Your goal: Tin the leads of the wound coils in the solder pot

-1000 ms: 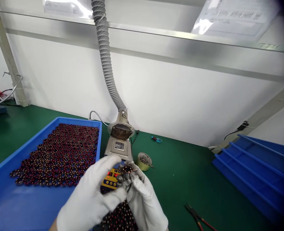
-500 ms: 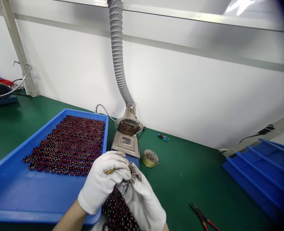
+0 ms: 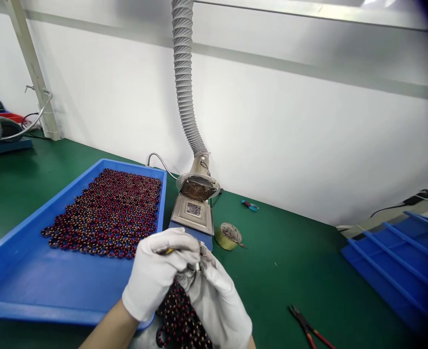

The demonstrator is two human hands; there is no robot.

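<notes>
Fingers (image 3: 187,244) of left hand (image 3: 149,274) and right hand (image 3: 219,300) pinching a metallic piece (image 3: 197,266) (mostly hidden), left ones wider apart earlier.

Head-worn view, facing forward and down, close over green bench (image 3: 272,295)

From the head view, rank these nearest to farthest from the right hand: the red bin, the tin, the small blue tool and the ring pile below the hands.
1. Ring pile: just left of the right hand.
2. Tin: past the hand, slightly right.
3. Small blue tool: farther back, beyond the tin.
4. Red bin: far left.
</notes>
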